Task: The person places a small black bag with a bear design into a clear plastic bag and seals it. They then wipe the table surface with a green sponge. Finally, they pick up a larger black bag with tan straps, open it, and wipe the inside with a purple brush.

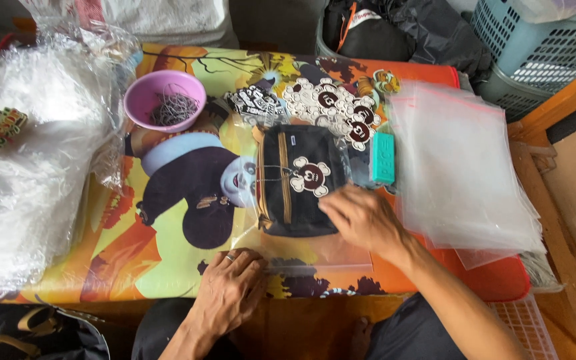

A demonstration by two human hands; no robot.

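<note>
Pressing flat and unclenched, the right hand point(361, 217) rests on a black zipped fabric pouch point(296, 180) inside a clear bag point(315, 250); the left hand point(231, 287) pins the bag's near edge, grasping nothing. A clear bag stack point(461, 173) lies right, a purple bowl point(165, 100) far left.

Right hand point(361, 217) presses black fabric pouch with skull patch point(298, 179), inside clear zip bag point(315, 250). Left hand point(231, 287) flat on bag's lower-left corner. Purple plastic bowl point(163, 99), clear bag stack point(461, 173) on desk point(168, 260).

Matt black cloth pouch point(298, 180), glossy clear plastic bag point(315, 250), smooth purple plastic bowl point(148, 93)
</note>
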